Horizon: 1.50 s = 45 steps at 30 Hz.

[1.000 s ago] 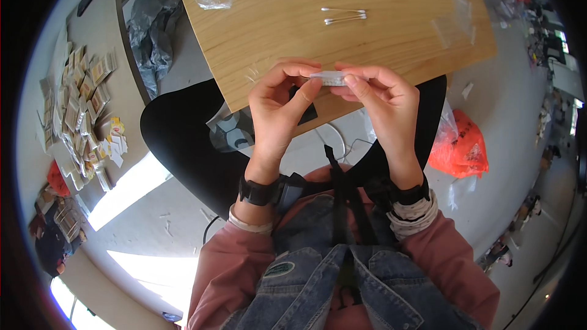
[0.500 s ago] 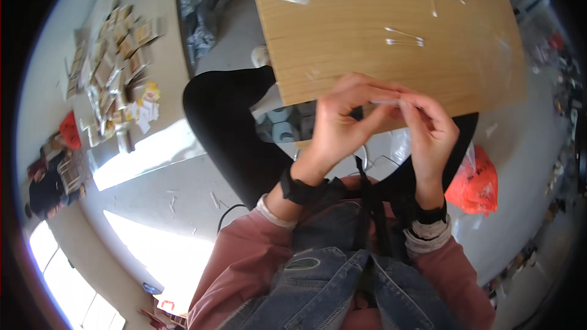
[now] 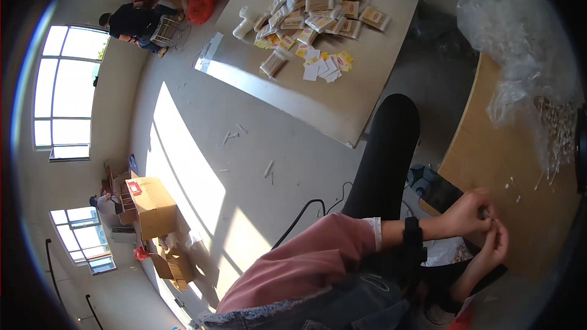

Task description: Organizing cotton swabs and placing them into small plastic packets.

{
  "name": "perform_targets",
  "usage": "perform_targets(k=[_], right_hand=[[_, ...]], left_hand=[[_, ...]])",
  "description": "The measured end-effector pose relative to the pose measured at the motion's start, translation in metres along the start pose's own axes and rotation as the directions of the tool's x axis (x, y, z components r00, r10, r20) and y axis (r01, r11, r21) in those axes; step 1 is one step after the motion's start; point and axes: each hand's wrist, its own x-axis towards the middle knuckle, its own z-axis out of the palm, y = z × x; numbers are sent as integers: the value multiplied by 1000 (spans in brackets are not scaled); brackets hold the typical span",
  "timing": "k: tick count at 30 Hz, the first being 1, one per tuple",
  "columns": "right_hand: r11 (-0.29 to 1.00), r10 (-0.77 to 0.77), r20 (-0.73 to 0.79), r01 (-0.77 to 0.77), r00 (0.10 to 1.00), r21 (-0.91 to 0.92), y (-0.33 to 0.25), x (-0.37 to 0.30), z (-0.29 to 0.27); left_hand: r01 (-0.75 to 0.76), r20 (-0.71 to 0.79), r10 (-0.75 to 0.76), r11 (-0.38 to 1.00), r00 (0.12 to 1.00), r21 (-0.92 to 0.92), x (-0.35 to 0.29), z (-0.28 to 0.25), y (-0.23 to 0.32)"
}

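At the lower right, over the near edge of the wooden table [image 3: 468, 146], my left hand [image 3: 469, 214] and my right hand [image 3: 493, 249] meet at their fingertips. Both are closed in a pinch around a small pale thing, too small and blurred to name. A few loose cotton swabs [image 3: 518, 198] lie on the wood just beyond my hands. Farther off, a heap of cotton swabs [image 3: 555, 131] spills beside a large clear plastic bag [image 3: 520, 36].
A second table [image 3: 361, 100] on the left bears a pile of swab packs [image 3: 321, 3] and white and yellow cards [image 3: 323, 68]. My black-clad leg [image 3: 385, 152] is between the tables. Cardboard boxes [image 3: 156, 204] stand by the windows. Another person [image 3: 136, 24] sits far left.
The view has swung left, so the second table, windows and boxes show more fully, and my hands now appear at the lower right. The fingertips stay together.
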Motion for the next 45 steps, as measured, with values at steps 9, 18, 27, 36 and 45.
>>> perform_targets(k=[9, 18, 27, 36, 45], right_hand=[[980, -141, 43, 146, 989, -138, 6, 4, -14], [965, -204, -32, 195, 978, -173, 23, -11, -27], [993, -53, -15, 55, 998, 105, -24, -14, 24], [926, 146, 82, -165, 986, 338, -35, -9, -8], [935, 132, 101, -158, 986, 318, -40, -5, 2]], left_hand=[[-378, 139, 363, 919, 922, 109, 8, -8, -11], [-328, 187, 304, 938, 934, 113, 1, -1, -4], [-185, 192, 147, 962, 970, 200, 11, -17, 0], [-98, 186, 69, 984, 980, 150, 9, 0, -4], [-21, 235, -2, 996, 972, 91, 7, 0, -7]])
